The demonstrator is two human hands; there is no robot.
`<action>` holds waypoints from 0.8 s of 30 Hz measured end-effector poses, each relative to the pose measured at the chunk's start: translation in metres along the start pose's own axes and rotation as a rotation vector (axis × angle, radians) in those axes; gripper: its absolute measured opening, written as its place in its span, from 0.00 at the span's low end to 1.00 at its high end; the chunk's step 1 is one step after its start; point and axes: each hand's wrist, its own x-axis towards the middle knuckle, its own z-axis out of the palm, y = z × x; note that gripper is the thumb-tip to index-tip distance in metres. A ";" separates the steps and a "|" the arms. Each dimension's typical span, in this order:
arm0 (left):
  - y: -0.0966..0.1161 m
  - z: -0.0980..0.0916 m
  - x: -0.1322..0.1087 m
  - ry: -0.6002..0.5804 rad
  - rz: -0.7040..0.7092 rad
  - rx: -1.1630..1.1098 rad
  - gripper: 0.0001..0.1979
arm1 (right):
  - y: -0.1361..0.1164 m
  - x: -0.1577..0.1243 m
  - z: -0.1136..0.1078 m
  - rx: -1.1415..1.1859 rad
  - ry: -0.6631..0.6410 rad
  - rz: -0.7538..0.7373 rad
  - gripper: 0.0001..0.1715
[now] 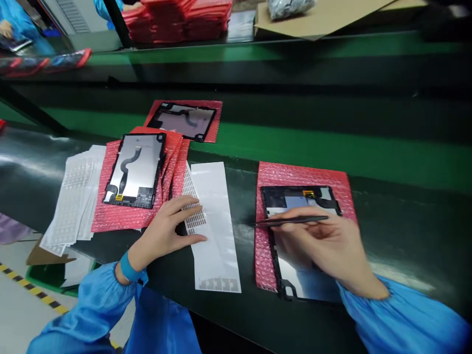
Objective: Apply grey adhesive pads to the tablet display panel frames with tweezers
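Black tweezers (291,221) are gripped in my right hand (324,241), their tips pointing left. Beneath that hand a tablet screen panel (306,275) lies on a red bubble-wrap bag (265,265), a yellow connector near its top edge. My left hand (169,226) has its fingers apart, its fingertips at the edge of a sticker sheet (194,216) with rows of small dark labels. A white backing sheet (217,246) lies partly under that sheet. Just beyond my left hand, a second screen panel (134,167) rests on stacked red bubble-wrap bags (106,216).
A third panel (188,120) lies on red wrap farther back. White sticker sheets (73,196) are piled at the left. A shelf (236,51) above the bench bears stacked red bags (177,19) and cardboard (317,22). Below the left edge stands a green bin (47,278).
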 end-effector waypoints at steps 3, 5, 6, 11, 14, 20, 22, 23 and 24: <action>-0.017 0.009 -0.015 0.030 -0.037 -0.021 0.27 | -0.009 0.009 0.039 -0.037 -0.221 0.047 0.13; -0.021 0.016 -0.016 0.026 -0.017 -0.045 0.24 | -0.007 0.015 0.062 -0.005 -0.275 0.060 0.15; -0.022 0.018 -0.016 0.026 -0.007 -0.070 0.22 | -0.004 0.017 0.071 0.016 -0.291 0.069 0.15; -0.026 0.023 -0.021 0.091 -0.026 -0.182 0.10 | 0.015 0.013 0.100 0.079 -0.260 0.142 0.16; -0.030 0.026 -0.022 0.107 -0.054 -0.205 0.10 | 0.018 0.010 0.106 0.083 -0.201 0.148 0.17; -0.031 0.031 -0.020 0.133 -0.079 -0.233 0.11 | 0.019 0.009 0.106 0.070 -0.205 0.144 0.14; -0.031 0.032 -0.021 0.132 -0.087 -0.235 0.11 | 0.020 0.008 0.109 0.057 -0.206 0.147 0.15; -0.032 0.032 -0.021 0.131 -0.088 -0.235 0.12 | 0.021 0.007 0.111 0.052 -0.205 0.150 0.15; -0.032 0.032 -0.021 0.133 -0.087 -0.235 0.11 | 0.021 0.007 0.112 0.051 -0.206 0.155 0.15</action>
